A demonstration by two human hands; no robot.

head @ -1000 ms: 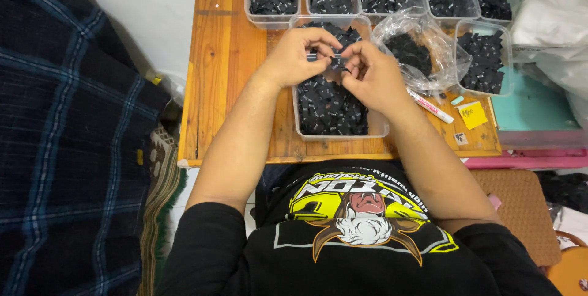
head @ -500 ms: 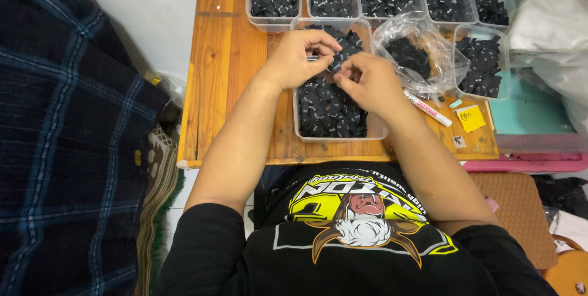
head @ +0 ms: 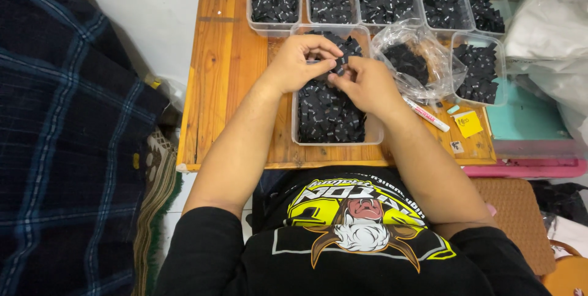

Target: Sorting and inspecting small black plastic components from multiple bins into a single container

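1. Head view, only one angle here. Both hands meet over the big tub (head: 367,133) in the middle of the table (head: 226,69).
2. Left hand (head: 294,63): fingers curled in, thumb and fingertips pinched together on a small black label (head: 339,65).
3. Right hand (head: 367,84): fingertips closed up too, touching the same label from the other side. So the label sits between the two hands, just above the tub's far end.
4. The tub itself is packed with more black labels (head: 327,115), loose pile, right under the wrists.
5. Along the table's far edge is a row of small tubs (head: 272,23), all holding the same black pieces.
6. Just right of the right hand: a clear bag (head: 422,41) with black bits in it, and a marker (head: 427,114) lying flat on the wood beside a yellow note (head: 469,124).
7. A dark plaid blanket (head: 67,149) fills the left side, well apart from the table work.
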